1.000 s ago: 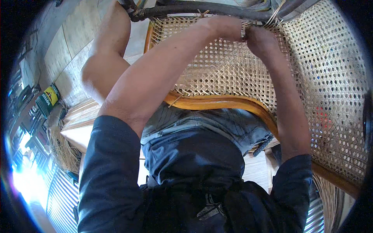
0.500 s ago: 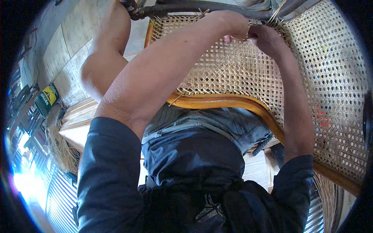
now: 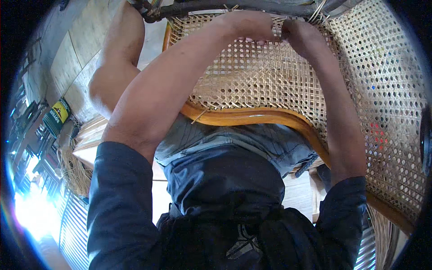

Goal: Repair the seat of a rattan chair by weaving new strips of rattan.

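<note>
Cane chair seat (image 3: 265, 85); curved wooden rail (image 3: 245, 117) along near edge. Left hand (image 3: 257, 28) and right hand (image 3: 298, 36): close together near far edge; left fingers curled, right hidden, opening and hold cannot be told. Risk: cane splitting under sharp pulling; loose strands (image 3: 318, 10), far-right corner, snagging. Room: open nearward; limited by dark bar (image 3: 193, 10) beyond, cane backrest (image 3: 382, 81) right.

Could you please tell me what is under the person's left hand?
The woven cane panel shows along the near side of the left hand, past its fingers. The patch directly beneath is covered, so whether the fingers hold anything there cannot be seen.
</note>
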Action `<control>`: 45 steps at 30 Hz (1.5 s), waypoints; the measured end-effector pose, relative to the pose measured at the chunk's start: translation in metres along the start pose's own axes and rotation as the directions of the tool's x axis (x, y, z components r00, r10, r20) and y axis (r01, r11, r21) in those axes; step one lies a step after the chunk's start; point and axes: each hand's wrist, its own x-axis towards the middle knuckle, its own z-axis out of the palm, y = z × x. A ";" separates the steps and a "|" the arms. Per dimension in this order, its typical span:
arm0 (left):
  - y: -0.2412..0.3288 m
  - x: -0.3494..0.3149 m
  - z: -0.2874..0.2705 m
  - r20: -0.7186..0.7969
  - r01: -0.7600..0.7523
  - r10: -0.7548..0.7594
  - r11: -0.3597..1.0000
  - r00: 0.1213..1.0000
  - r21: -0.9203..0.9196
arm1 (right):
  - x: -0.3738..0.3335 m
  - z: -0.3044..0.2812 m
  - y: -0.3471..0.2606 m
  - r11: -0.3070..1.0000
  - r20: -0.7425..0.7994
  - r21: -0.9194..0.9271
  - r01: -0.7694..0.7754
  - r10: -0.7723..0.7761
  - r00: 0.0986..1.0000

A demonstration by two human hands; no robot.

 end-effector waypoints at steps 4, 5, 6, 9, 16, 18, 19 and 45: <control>0.018 0.004 -0.004 0.011 0.195 -0.197 0.979 0.980 0.063 | 0.014 0.034 0.027 0.984 -0.082 0.177 -0.029 0.044 0.996; 0.018 0.004 -0.004 0.024 0.259 -0.260 0.965 0.965 0.026 | 0.018 0.047 0.034 0.933 -0.164 0.359 -0.012 0.076 0.984; -0.005 -0.002 0.003 -0.094 0.195 -0.183 0.971 0.979 0.137 | 0.019 0.032 0.015 0.931 -0.169 0.364 0.011 0.054 0.984; -0.031 -0.058 -0.004 -0.165 0.145 -0.100 0.945 0.981 0.292 | -0.006 -0.012 -0.008 0.989 -0.255 0.126 0.083 -0.049 0.966; -0.005 -0.096 -0.022 -0.327 0.180 -0.161 0.983 0.931 0.029 | -0.004 -0.024 -0.055 0.872 -0.130 0.435 0.225 -0.187 0.974; 0.007 -0.078 -0.018 -0.304 0.087 -0.026 0.978 0.952 0.189 | -0.009 -0.035 -0.040 0.923 0.025 0.385 0.000 -0.010 1.000; 0.010 -0.066 -0.013 -0.305 0.091 -0.030 0.978 0.952 0.190 | -0.012 -0.030 -0.032 0.925 0.047 0.380 -0.018 0.000 0.999; 0.012 -0.015 0.009 -0.089 0.110 -0.103 0.991 0.991 0.077 | -0.006 0.000 -0.017 0.994 0.086 -0.094 -0.058 0.066 0.994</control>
